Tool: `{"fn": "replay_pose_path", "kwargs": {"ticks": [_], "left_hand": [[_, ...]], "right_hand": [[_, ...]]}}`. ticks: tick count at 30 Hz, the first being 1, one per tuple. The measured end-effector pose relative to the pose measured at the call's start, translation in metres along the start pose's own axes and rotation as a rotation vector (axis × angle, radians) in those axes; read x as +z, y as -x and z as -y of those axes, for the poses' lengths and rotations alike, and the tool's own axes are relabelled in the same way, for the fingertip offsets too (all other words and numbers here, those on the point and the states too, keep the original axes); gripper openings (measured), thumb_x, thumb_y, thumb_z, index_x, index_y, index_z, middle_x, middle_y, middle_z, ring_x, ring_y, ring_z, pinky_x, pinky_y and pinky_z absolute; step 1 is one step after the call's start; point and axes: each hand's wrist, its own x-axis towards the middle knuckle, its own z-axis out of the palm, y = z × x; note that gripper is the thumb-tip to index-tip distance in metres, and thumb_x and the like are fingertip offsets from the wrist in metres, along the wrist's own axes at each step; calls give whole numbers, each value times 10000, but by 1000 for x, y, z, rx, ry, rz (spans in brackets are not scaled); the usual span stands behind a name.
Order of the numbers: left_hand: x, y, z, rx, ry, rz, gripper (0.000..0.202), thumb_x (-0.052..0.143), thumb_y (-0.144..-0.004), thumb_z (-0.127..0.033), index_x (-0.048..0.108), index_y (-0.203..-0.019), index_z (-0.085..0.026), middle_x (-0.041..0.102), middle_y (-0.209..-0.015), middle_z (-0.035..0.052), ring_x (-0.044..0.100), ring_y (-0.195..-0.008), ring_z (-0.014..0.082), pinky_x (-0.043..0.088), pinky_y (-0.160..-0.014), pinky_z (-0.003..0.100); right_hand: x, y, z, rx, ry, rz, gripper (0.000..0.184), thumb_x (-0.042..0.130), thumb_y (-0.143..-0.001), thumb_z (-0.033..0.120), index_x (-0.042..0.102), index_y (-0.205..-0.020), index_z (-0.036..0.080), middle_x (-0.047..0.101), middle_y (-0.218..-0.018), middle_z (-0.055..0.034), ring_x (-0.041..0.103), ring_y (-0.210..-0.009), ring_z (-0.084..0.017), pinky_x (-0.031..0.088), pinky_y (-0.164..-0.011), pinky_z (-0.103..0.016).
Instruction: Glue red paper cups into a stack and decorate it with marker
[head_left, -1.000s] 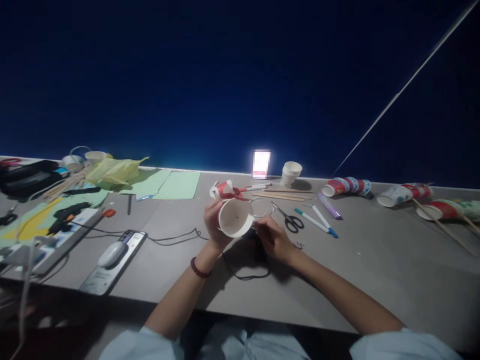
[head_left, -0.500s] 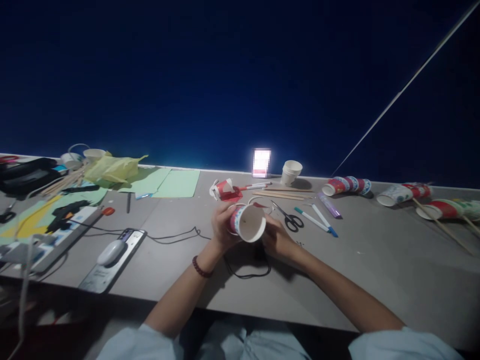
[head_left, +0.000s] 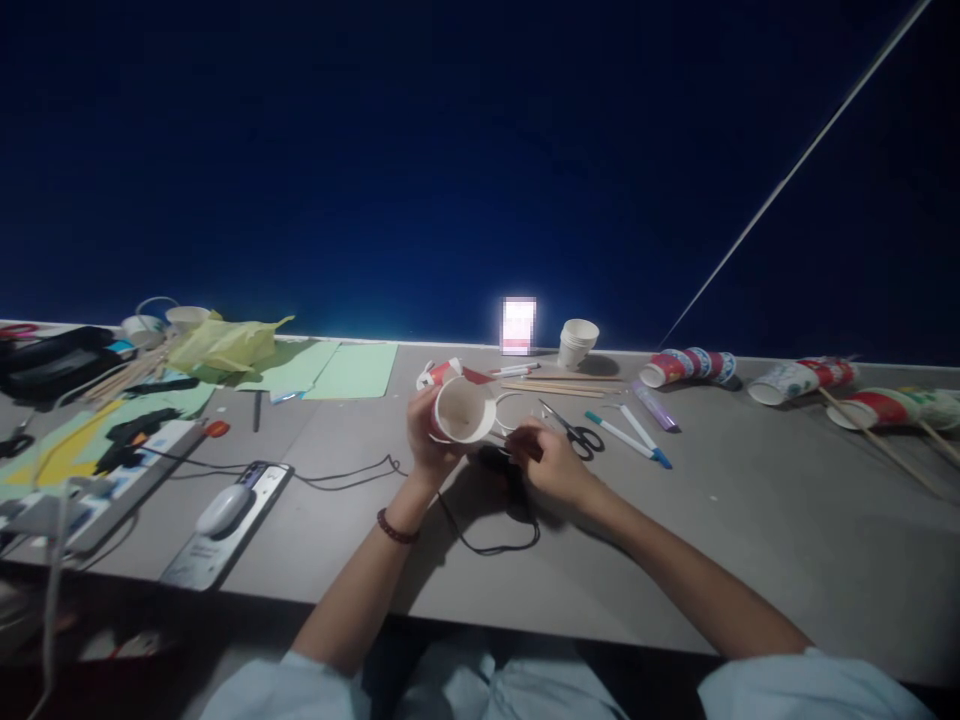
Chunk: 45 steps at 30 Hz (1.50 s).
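Paper cup (head_left: 463, 412) in left fingers (head_left: 421, 422), right fingers (head_left: 531, 434) — hold unclear, grey table (head_left: 750, 530), dark-blue wall (head_left: 337, 170)

The left hand (head_left: 426, 442) was partly hidden by the paper cup (head_left: 463, 410); the fingertips of the right hand (head_left: 556, 465) could not be made out clearly. The glowing screen (head_left: 518, 326) was blurred; the rightmost paper-cup row (head_left: 870, 408) was cut off.

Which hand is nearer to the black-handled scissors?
Right: the right hand is close by the scissors, on their near-left side; the left hand is farther left, holding a paper cup.
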Motion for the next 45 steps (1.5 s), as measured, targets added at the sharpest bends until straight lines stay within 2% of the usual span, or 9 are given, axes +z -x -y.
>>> {"fn": "replay_pose_path", "kwargs": {"ticks": [8, 11, 15, 18, 21, 23, 31, 34, 45], "left_hand": [[2, 4, -2, -48, -30, 66, 771, 806, -689, -528, 480, -1338, -267, 601, -1191, 106, 621, -1071, 317, 501, -901, 499], [2, 0, -2, -128, -32, 141, 930, 808, -645, -606, 407, -1408, -257, 575, -1276, 133, 594, -1159, 343, 483, -967, 506], [0, -8, 0, -205, 29, 138, 969, 690, -723, -685, 296, -1480, -227, 476, -1407, 184, 526, -1270, 349, 410, -1063, 525], [2, -10, 4, -468, 214, 135, 752, 598, -838, -616, 367, -1441, -230, 526, -1350, 165, 587, -1177, 290, 454, -1005, 472], [7, -8, 7, -829, 446, 299, 634, 573, -847, -614, 497, -1336, -219, 614, -1218, 132, 628, -1075, 260, 503, -907, 415], [10, -7, 5, -958, 535, 381, 632, 649, -791, -597, 540, -1288, -223, 621, -1226, 117, 623, -1089, 262, 508, -893, 395], [16, -10, -17, -1055, 580, 405, 633, 840, -637, -421, 581, -1174, -206, 643, -1272, 112, 609, -1163, 315, 485, -982, 434], [15, -10, -18, -1082, 561, 388, 627, 842, -629, -411, 581, -1162, -209, 664, -1231, 100, 638, -1110, 318, 513, -931, 427], [8, -8, -8, -1187, 547, 461, 577, 841, -651, -392, 612, -1155, -229, 713, -1087, 55, 684, -970, 266, 545, -809, 355]], "right_hand": [[0, -3, 1, -38, -27, -26, 115, 551, -801, 136, 622, -845, 214, 717, -798, -29, 662, -715, -184, 504, -674, -313], [2, -6, -2, 51, -118, -42, 6, 602, -802, 210, 597, -800, 214, 699, -737, -7, 640, -679, -171, 497, -645, -303], [0, -14, -10, 226, -438, -60, 251, 700, -763, 404, 536, -778, 214, 651, -605, 35, 529, -486, -107, 406, -483, -235], [-6, -17, -12, 302, -602, -45, 394, 746, -708, 503, 481, -774, 219, 632, -555, 53, 358, -360, -48, 249, -387, -197], [-12, -14, -11, 329, -647, -32, 451, 757, -687, 545, 472, -805, 217, 620, -564, 62, 327, -348, -33, 210, -376, -185], [-15, -9, -9, 352, -675, -21, 466, 761, -680, 555, 479, -826, 214, 613, -585, 62, 333, -352, -31, 210, -374, -183], [-22, 14, -16, 475, -890, 35, 318, 730, -716, 398, 566, -901, 198, 618, -699, 41, 411, -397, -40, 239, -362, -179], [-24, 16, -24, 457, -851, 33, 372, 744, -718, 366, 599, -1025, 214, 644, -763, 26, 443, -402, -48, 238, -326, -174], [-22, 18, -42, 366, -593, -25, 402, 753, -726, 409, 706, -1061, 192, 692, -819, -21, 436, -396, -33, 245, -284, -157]]}}
